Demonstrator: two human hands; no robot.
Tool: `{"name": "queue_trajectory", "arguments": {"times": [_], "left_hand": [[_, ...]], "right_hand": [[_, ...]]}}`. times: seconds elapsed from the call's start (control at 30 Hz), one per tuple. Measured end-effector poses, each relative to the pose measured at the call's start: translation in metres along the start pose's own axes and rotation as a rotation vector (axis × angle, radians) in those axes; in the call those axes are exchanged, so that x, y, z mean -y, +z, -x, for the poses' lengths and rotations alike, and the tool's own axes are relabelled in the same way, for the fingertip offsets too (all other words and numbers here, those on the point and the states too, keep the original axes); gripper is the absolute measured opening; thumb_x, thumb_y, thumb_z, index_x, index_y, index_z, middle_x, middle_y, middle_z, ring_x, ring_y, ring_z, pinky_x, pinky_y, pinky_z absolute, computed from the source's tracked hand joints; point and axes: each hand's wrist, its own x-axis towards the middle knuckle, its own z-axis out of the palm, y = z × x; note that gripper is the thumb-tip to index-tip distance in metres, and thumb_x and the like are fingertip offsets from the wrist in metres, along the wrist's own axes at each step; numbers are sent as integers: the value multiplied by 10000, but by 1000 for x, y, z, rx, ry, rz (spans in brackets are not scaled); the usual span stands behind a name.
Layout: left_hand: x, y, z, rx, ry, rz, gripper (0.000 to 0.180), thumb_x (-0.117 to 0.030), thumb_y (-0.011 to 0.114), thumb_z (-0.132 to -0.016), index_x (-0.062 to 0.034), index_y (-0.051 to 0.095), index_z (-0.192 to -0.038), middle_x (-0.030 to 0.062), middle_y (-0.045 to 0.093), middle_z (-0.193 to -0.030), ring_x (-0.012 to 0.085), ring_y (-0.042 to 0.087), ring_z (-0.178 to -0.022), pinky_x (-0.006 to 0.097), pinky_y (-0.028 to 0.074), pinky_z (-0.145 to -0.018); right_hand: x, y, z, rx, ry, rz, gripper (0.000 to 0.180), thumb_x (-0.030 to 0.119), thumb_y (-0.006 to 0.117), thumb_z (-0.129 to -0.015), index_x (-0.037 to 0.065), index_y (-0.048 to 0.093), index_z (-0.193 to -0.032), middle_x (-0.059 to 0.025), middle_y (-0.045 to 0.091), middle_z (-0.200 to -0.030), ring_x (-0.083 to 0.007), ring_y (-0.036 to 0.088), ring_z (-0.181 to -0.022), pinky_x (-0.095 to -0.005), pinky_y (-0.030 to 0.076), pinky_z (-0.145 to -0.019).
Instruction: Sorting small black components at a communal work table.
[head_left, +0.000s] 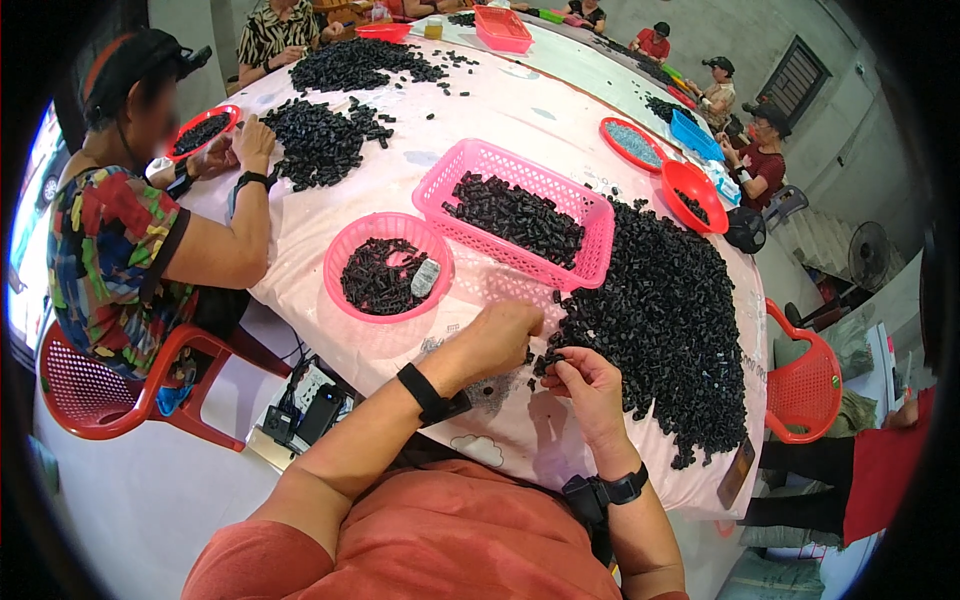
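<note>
My right hand (590,390) pinches a small black plastic part (553,364) between thumb and finger. Just to its left, my left hand (500,338) hangs over the table with its fingers curled together; what they hold, if anything, is hidden. A few loose black parts lie below the fingers. Beside my right hand spreads a large heap of black parts (660,320). Beyond my hands stands a rectangular pink basket (604,262) with more black parts. Left of it, a round pink basket (334,262) holds thin black pieces and a pale wrapped lump (425,278).
At the left, a co-worker (120,240) sits on a red chair (100,390) by other black heaps (318,140). Red trays (712,222) and a phone (737,473) line the right side. Chargers (318,412) sit low at the left. Other people work farther along the table.
</note>
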Motion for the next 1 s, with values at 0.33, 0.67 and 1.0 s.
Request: {"name": "queue_trajectory", "arguments": {"times": [0.33,0.67,1.0], "left_hand": [[-32,-13,-4,30,-76,473,150,43,665,-798,2,675,-942,106,683,-846,197,665,-787,316,531,-722],[-36,-12,-1,51,-22,422,156,47,640,-792,7,670,-940,118,685,-837,211,665,-760,325,529,-687],[-48,-17,1,-3,-38,343,130,-25,658,-825,-6,701,-946,125,712,-804,203,683,-708,316,535,-655]], "right_hand": [[4,3,4,-24,8,-52,143,19,593,-944,-12,640,-1075,-69,701,-911,-138,694,-773,-251,571,-694],[6,1,7,-52,11,-71,140,25,582,-954,-24,625,-1078,-80,698,-906,-157,703,-790,-258,578,-703],[5,0,7,-55,-1,-86,142,27,569,-963,-27,622,-1083,-105,701,-925,-178,711,-804,-276,591,-717]]}}
